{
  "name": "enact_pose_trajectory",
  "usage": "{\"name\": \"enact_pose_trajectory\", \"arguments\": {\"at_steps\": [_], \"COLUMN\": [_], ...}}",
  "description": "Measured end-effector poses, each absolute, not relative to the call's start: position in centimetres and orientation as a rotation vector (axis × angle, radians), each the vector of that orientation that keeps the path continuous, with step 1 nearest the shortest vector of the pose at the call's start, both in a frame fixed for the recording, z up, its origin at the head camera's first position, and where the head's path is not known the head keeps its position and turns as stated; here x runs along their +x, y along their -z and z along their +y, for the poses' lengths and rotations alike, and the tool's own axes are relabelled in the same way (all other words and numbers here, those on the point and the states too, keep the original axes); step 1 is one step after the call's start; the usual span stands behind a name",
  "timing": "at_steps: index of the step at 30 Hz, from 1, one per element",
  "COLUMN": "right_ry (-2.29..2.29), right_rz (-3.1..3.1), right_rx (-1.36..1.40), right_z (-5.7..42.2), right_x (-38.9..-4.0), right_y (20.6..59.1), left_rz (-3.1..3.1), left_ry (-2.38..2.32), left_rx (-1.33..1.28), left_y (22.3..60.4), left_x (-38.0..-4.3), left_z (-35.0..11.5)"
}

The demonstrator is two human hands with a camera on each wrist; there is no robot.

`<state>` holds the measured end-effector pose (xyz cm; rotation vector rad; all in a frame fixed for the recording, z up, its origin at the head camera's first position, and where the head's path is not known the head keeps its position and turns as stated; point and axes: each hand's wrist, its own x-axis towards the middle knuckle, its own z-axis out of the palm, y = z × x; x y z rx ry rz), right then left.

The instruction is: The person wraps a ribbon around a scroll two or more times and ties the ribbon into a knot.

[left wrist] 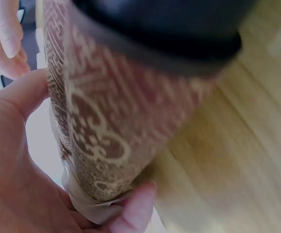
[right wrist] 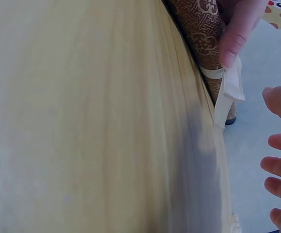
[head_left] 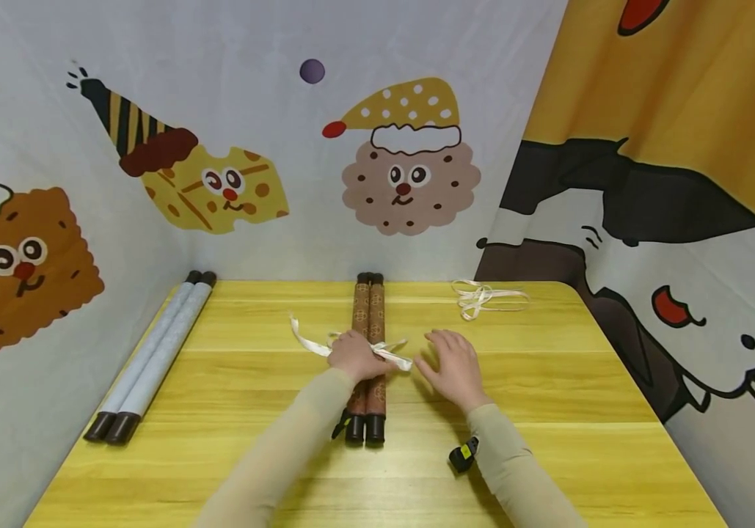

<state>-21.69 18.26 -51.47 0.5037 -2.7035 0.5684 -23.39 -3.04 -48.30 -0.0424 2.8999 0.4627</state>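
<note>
A pair of brown patterned scrolls (head_left: 360,396) with dark end caps lies side by side in the middle of the table. Around them runs a white ribbon (head_left: 311,345), its loose ends and loops spreading to both sides. My left hand (head_left: 353,355) grips the scrolls over the ribbon from above; in the left wrist view its thumb and fingers wrap round the patterned roll (left wrist: 96,121). Just right of the scrolls, my right hand (head_left: 454,368) hovers with fingers spread and nothing held, apart from the ribbon end (right wrist: 232,85).
At the left edge lie two pale grey scrolls (head_left: 166,348) with dark caps. Another bundle of white ribbon (head_left: 483,299) sits at the back right. Black wrist gear with a yellow mark (head_left: 463,455) shows at the right wrist. Patterned cloth (head_left: 252,253) hangs behind the table.
</note>
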Motion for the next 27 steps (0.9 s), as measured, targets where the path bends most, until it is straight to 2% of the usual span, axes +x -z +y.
{"name": "enact_pose_trajectory", "arguments": {"at_steps": [27], "right_ry": [-0.381], "right_rz": [-2.792], "right_rx": [0.572], "right_z": [21.0], "right_x": [-22.6], "right_y": [52.2], "left_rz": [2.721], "left_ry": [-0.853], "left_rx": [-0.021], "left_y": [47.8], "left_x": [-24.2], "left_z": [-5.1]}}
